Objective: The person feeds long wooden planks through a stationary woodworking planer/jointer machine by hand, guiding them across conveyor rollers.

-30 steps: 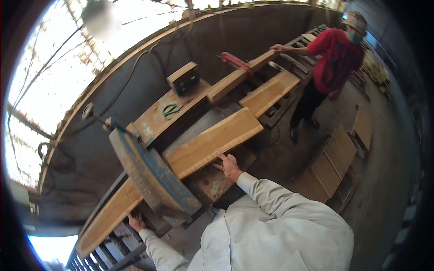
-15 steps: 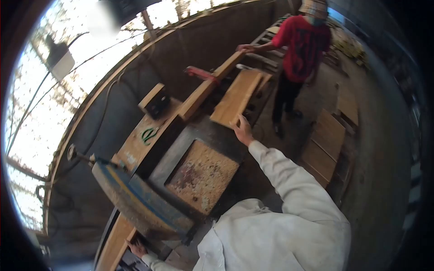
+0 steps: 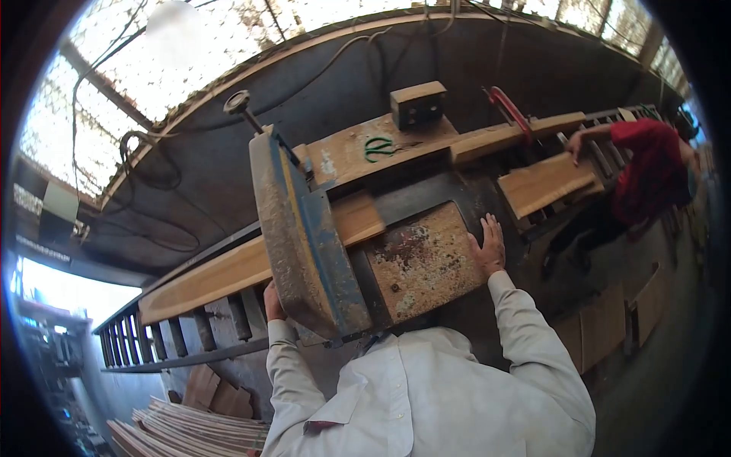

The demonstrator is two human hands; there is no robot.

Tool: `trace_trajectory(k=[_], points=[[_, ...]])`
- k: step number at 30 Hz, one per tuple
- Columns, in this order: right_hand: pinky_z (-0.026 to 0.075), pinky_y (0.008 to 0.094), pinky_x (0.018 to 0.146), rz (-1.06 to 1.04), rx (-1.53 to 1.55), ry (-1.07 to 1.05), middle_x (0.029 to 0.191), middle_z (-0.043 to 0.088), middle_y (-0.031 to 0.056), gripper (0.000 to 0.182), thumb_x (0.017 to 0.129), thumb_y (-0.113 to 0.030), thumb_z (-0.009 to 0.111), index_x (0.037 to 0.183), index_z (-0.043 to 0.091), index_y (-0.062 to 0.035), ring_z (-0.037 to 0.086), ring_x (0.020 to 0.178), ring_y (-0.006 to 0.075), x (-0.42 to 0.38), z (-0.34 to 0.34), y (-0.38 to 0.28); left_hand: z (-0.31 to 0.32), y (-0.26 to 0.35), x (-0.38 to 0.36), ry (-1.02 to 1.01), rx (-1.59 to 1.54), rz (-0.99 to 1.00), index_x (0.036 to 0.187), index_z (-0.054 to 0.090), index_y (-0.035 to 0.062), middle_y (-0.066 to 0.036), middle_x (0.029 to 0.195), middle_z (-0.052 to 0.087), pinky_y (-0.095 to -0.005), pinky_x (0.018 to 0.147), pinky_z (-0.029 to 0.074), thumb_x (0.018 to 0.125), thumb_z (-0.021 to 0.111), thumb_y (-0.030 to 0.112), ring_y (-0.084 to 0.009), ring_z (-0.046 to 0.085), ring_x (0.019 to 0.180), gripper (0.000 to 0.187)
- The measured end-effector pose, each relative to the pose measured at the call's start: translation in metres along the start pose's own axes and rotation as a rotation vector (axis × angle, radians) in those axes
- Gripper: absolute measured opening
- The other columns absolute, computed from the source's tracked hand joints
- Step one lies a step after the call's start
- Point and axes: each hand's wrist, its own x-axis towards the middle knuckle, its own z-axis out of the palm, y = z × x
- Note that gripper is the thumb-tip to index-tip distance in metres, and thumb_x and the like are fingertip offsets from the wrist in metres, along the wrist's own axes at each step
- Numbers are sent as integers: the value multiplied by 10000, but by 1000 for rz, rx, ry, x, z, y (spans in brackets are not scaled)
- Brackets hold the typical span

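Observation:
My left hand (image 3: 275,302) is at the near edge of a long wooden board (image 3: 205,280), beside the blue and grey machine housing (image 3: 293,228); its fingers are partly hidden. The board passes behind the housing, and its end (image 3: 358,218) shows on the other side, on the dark machine table (image 3: 422,199). My right hand (image 3: 489,245) has its fingers spread at the right edge of the sawdust-covered panel (image 3: 426,263) and holds nothing.
A co-worker in a red shirt (image 3: 647,164) stands at the right, one hand on a short board (image 3: 548,183). A red clamp (image 3: 512,113) grips the wooden fence (image 3: 487,145). A roller conveyor (image 3: 202,333) runs left. Wooden strips (image 3: 190,430) lie below it.
The view has swung left. My right hand has left the short board and is now by the panel. The long board's end now shows past the housing. The co-worker's hand has come to the short board.

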Motion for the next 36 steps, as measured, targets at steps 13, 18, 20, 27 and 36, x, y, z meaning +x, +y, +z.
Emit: trace_trajectory(k=[13, 18, 20, 27, 36], points=[[92, 416, 1233, 141, -26, -47, 1561, 348, 83, 892, 851, -742, 501, 1435, 450, -69, 225, 1482, 225, 78, 27, -31, -106, -3, 45, 482, -234, 97, 1214, 509, 11, -160, 1152, 624, -450, 801, 592, 950, 657, 358, -318, 668, 995, 461], [94, 417, 1232, 208, -21, -24, 1564, 346, 73, 892, 851, -749, 494, 1437, 452, -78, 223, 1482, 222, 85, 30, -34, -91, -7, 45, 397, -157, 31, 1158, 522, 23, -132, 1074, 655, -407, 752, 602, 952, 658, 322, -289, 689, 916, 388], [99, 417, 1231, 207, -45, -23, 1564, 346, 75, 880, 855, -747, 490, 1438, 455, -89, 219, 1484, 220, 86, 29, -36, -91, -16, 45, 374, -97, 29, 1153, 526, 18, -131, 1067, 656, -405, 756, 601, 954, 656, 317, -291, 689, 909, 382], [244, 458, 1169, 120, -123, 57, 1461, 474, 138, 730, 845, -593, 632, 1354, 523, -82, 379, 1387, 325, 87, 45, -29, -65, -3, 30, 356, -261, 9, 1174, 542, -19, -154, 1093, 635, -420, 777, 590, 977, 608, 335, -313, 673, 939, 411], [148, 430, 1212, 159, -120, -47, 1547, 382, 84, 759, 926, -650, 481, 1447, 442, -99, 258, 1472, 255, 85, 40, -39, -65, 39, 7, 425, -215, -56, 1140, 572, -19, -148, 1044, 665, -385, 726, 595, 968, 587, 474, -280, 688, 896, 523]])
